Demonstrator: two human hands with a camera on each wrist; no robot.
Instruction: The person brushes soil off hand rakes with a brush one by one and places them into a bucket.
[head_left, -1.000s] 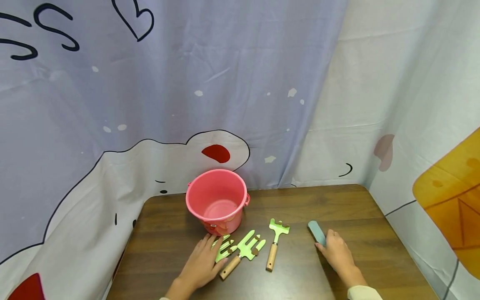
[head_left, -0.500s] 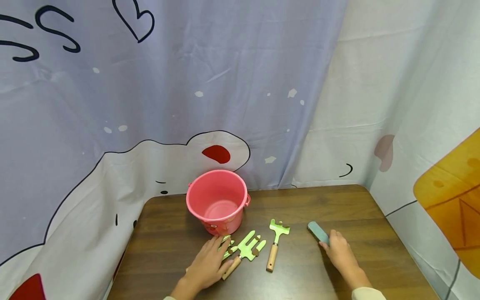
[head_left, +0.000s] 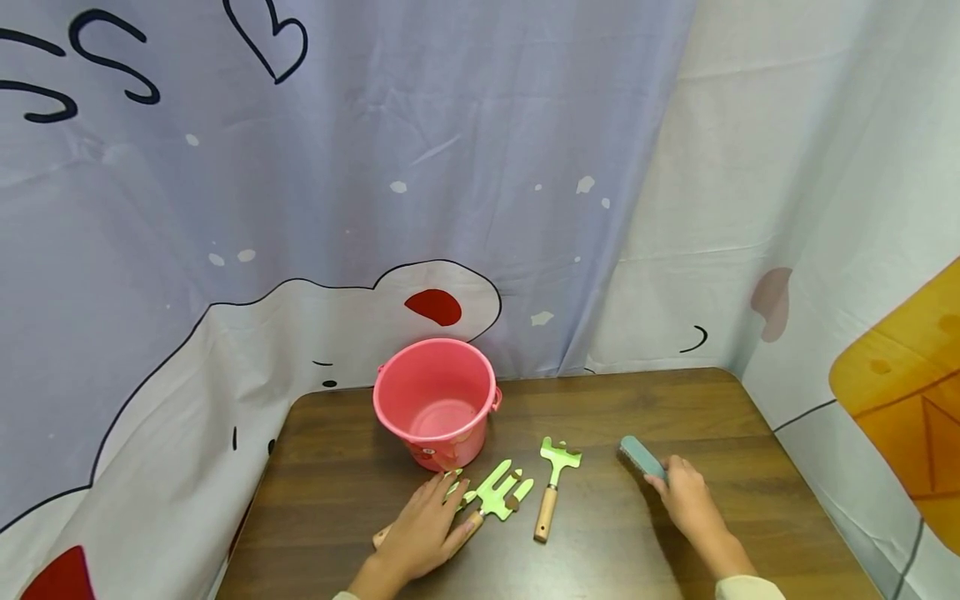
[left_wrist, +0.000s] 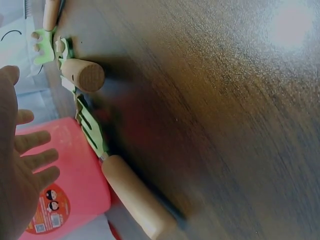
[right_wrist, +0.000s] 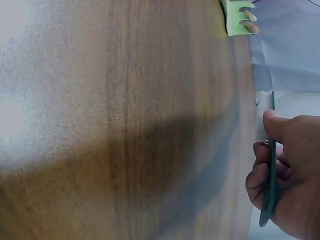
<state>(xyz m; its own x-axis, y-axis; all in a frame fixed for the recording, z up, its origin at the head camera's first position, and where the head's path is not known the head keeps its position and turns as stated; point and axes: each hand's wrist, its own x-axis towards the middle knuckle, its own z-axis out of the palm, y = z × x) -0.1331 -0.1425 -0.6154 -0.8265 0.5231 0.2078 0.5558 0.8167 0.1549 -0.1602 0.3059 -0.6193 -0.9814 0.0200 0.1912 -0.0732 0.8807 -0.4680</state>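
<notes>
My left hand (head_left: 426, 532) is over a small green hand fork (left_wrist: 92, 129) with a wooden handle, partly hiding it in the head view. Its fingers are extended and grip nothing; the left wrist view shows them apart from the fork. A second green fork (head_left: 496, 492) with brown lumps on its tines lies just right of that hand. Farther right is a small green rake (head_left: 558, 462), also with brown lumps. My right hand (head_left: 690, 502) grips a teal brush (head_left: 642, 458) by its handle, thumb on one side and fingers curled on the other, held above the table.
A pink bucket (head_left: 471, 440) stands behind the forks, near the back edge of the wooden table (head_left: 600, 408). A printed curtain (head_left: 525, 167) hangs behind the table and along its sides.
My left hand has slid a little right across the first fork, uncovering its handle end. My right hand has shifted slightly right and turned the brush.
</notes>
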